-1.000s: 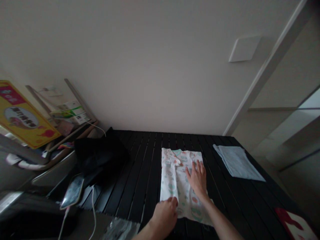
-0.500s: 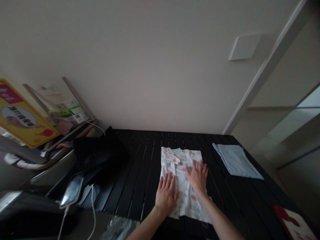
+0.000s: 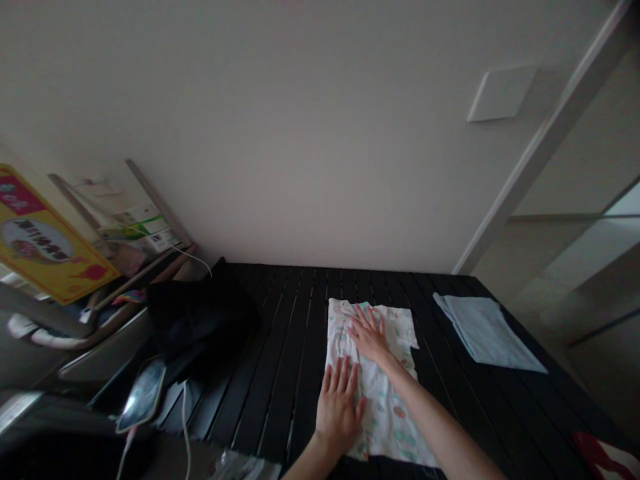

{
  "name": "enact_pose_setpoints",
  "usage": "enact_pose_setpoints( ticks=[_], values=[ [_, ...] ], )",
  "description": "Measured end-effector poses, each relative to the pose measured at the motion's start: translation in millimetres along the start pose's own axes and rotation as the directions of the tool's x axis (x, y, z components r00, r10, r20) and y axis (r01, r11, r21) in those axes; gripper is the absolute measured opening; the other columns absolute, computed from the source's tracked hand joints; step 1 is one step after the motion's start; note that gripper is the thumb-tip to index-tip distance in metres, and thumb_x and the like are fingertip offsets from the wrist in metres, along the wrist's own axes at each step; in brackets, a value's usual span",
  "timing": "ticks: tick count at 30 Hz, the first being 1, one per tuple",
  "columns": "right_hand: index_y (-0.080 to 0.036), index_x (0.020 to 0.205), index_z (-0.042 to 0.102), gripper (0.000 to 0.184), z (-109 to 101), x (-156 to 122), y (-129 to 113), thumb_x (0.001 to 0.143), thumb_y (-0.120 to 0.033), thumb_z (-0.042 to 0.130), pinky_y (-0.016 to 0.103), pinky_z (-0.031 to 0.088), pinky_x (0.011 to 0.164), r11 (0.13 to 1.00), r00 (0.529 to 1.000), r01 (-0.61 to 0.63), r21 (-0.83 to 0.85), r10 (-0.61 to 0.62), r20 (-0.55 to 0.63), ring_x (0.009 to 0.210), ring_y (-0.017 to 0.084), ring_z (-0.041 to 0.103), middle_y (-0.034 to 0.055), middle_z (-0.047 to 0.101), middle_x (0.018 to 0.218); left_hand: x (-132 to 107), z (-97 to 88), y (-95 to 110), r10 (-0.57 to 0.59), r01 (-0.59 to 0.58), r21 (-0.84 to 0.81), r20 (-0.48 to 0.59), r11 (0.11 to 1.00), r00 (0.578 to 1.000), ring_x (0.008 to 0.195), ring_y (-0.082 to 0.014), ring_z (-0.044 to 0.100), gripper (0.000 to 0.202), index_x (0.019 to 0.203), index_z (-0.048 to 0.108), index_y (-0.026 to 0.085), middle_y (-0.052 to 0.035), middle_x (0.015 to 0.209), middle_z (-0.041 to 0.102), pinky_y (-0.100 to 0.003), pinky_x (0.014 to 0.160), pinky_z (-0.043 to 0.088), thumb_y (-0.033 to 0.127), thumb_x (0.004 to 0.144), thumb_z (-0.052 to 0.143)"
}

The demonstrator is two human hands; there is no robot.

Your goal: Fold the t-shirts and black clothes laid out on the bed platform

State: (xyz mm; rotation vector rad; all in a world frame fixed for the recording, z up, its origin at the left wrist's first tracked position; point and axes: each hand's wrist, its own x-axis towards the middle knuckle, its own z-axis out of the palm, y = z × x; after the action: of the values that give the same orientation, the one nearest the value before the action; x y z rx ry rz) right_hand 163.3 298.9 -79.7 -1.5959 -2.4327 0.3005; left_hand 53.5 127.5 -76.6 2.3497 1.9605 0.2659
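Note:
A small white baby shirt (image 3: 400, 417) with an orange and green print lies spread on the black slatted table (image 3: 280, 340). My left hand (image 3: 337, 407) rests flat on its left side, fingers stretched out and pointing away from me. Further up, my right hand (image 3: 370, 339) lies on the shirt near the neckline, fingers spread. Neither hand grips anything. Parts of the shirt are hidden under my hands and right forearm.
A folded light grey cloth (image 3: 487, 331) lies at the table's right. On the left are a black bag (image 3: 200, 320), a phone (image 3: 143, 395) with a white cable, and a yellow printed package (image 3: 50, 240). Clear plastic (image 3: 243, 465) sits at the front edge; a red-and-white item (image 3: 607, 457) is at lower right.
My right hand has slid left and up across the shirt, from its right side to near the neckline. My left hand stays on the left side. The view has shifted slightly.

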Motion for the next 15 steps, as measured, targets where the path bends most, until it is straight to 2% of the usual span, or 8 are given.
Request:
enact_pose_setpoints(
  ticks=[1, 3, 6, 8, 9, 11, 15],
  values=[
    [-0.030, 0.131, 0.053, 0.047, 1, 4, 5, 0.093, -0.049, 0.033, 0.059, 0.019, 0.108, 0.992, 0.992, -0.123, -0.014, 0.122, -0.023, 0.140, 0.032, 0.021, 0.0047, 0.031, 0.153, 0, 0.1, 0, 0.001, -0.001, 0.002, -0.003, 1.000, 1.000, 0.144, -0.0251, 0.015, 0.068, 0.151, 0.002, 0.027, -0.0017, 0.157, 0.007, -0.047, 0.116, 0.025, 0.045, 0.095, 0.036],
    [-0.025, 0.134, 0.051, 0.048, 1, 7, 19, 0.094, -0.044, 0.032, 0.057, 0.023, 0.105, 0.950, 0.947, -0.313, -0.024, 0.310, -0.087, 0.138, 0.034, 0.025, 0.0106, 0.032, 0.152, 0, -0.2, 0, -0.002, 0.002, -0.002, -0.006, 1.000, 1.000, 0.144, -0.0255, 0.016, 0.068, 0.151, 0.002, 0.027, -0.0016, 0.157, 0.007, -0.047, 0.116, 0.025, 0.045, 0.095, 0.037],
    [-0.019, 0.136, 0.047, 0.049, -5, 1, 42, 0.092, -0.038, 0.036, 0.054, 0.027, 0.102, 0.873, 0.863, -0.486, -0.039, 0.473, -0.176, 0.135, 0.037, 0.028, 0.0164, 0.028, 0.152, 0, -2.1, 1, -0.013, 0.013, -0.029, -0.003, 0.999, 1.000, 0.144, -0.0263, 0.015, 0.069, 0.151, 0.003, 0.027, -0.0015, 0.157, 0.007, -0.047, 0.116, 0.024, 0.045, 0.095, 0.037],
    [-0.012, 0.136, 0.045, 0.052, -11, -5, 54, 0.091, -0.036, 0.039, 0.052, 0.031, 0.098, 0.803, 0.791, -0.594, -0.044, 0.574, -0.210, 0.129, 0.038, 0.037, 0.0236, 0.034, 0.146, 0, -3.7, 2, -0.022, 0.022, -0.052, 0.000, 0.998, 1.000, 0.144, -0.0268, 0.014, 0.068, 0.151, 0.003, 0.026, -0.0016, 0.157, 0.008, -0.048, 0.116, 0.023, 0.046, 0.095, 0.036],
    [-0.007, 0.133, 0.047, 0.052, -14, -8, 59, 0.090, -0.035, 0.040, 0.052, 0.033, 0.095, 0.772, 0.761, -0.634, -0.044, 0.614, -0.211, 0.124, 0.039, 0.041, 0.0272, 0.040, 0.140, 0, -4.4, 2, -0.023, 0.023, -0.060, 0.000, 0.998, 1.000, 0.144, -0.0269, 0.013, 0.068, 0.151, 0.003, 0.026, -0.0018, 0.157, 0.008, -0.048, 0.116, 0.023, 0.047, 0.095, 0.036],
    [-0.003, 0.125, 0.053, 0.049, -18, -11, 65, 0.089, -0.035, 0.041, 0.051, 0.037, 0.089, 0.737, 0.729, -0.675, -0.040, 0.659, -0.184, 0.115, 0.039, 0.048, 0.0299, 0.051, 0.125, -1, -5.6, 3, -0.025, 0.025, -0.067, -0.004, 0.997, 1.000, 0.144, -0.0270, 0.013, 0.068, 0.151, 0.004, 0.026, -0.0018, 0.157, 0.008, -0.048, 0.116, 0.022, 0.047, 0.095, 0.036],
    [-0.007, 0.109, 0.062, 0.037, -28, -9, 66, 0.088, -0.028, 0.040, 0.047, 0.042, 0.083, 0.699, 0.695, -0.715, -0.017, 0.707, -0.131, 0.111, 0.038, 0.052, 0.0259, 0.058, 0.112, -2, -7.4, 3, -0.020, 0.019, -0.059, -0.015, 0.998, 1.000, 0.144, -0.0267, 0.015, 0.068, 0.151, 0.005, 0.027, -0.0009, 0.157, 0.010, -0.047, 0.116, 0.024, 0.047, 0.095, 0.037]
  ],
)
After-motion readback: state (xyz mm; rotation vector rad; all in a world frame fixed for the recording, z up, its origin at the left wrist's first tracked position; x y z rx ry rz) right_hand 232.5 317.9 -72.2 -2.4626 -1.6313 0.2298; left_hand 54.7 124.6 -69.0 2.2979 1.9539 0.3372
